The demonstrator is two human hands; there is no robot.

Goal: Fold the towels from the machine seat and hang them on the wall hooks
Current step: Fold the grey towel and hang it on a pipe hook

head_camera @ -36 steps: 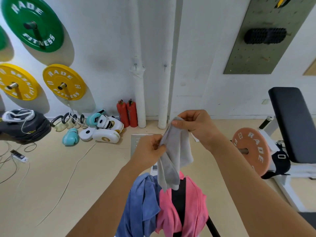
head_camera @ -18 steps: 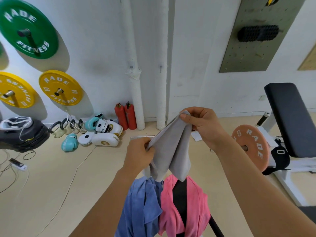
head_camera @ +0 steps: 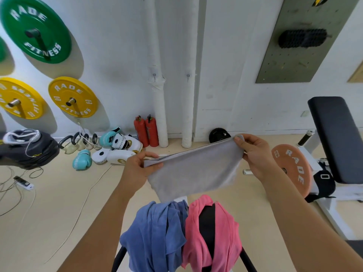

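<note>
A grey towel (head_camera: pixel 193 169) is stretched flat between my two hands in the air. My left hand (head_camera: pixel 138 169) pinches its left corner and my right hand (head_camera: pixel 253 154) pinches its right corner. Its top edge shows two layers lying together. Below it, a blue towel (head_camera: pixel 155 236) and a pink towel (head_camera: pixel 222 228) hang crumpled over the black machine seat (head_camera: pixel 208 218). Two small hooks (head_camera: pixel 154 75) sit on the white wall pipes straight ahead.
Green and yellow weight plates (head_camera: pixel 72 97) hang on the left wall. Boxing gloves, pads (head_camera: pixel 117 152) and two red extinguishers (head_camera: pixel 146 130) lie by the wall. A black bench (head_camera: pixel 337 138) with an orange plate (head_camera: pixel 292 169) stands right. Cables trail on the floor at left.
My hands have moved apart, the right one to the right. The grey towel went from a hanging bunch to a taut, spread band between them.
</note>
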